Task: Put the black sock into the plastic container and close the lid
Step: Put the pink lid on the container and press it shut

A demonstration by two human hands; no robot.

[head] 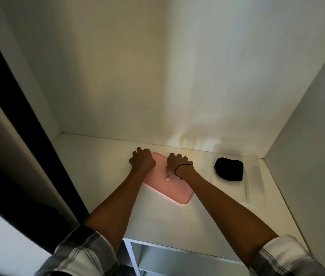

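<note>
A flat pink lid [174, 191] with a small white nub lies on the white shelf, in the middle. My left hand [142, 160] curls over its far left corner. My right hand [179, 162], a black band on its wrist, curls over the lid's far edge beside it. To the right stands a clear plastic container [247, 193], faint and hard to make out. The folded black sock [229, 168] lies at its far end and looks to be inside its walls. Neither hand touches the sock or the container.
The white shelf [105, 176] sits in a wardrobe niche with a back wall and side panels close on both sides. A dark door edge [18, 116] runs along the left. Lower shelf compartments [157, 259] show below the front edge.
</note>
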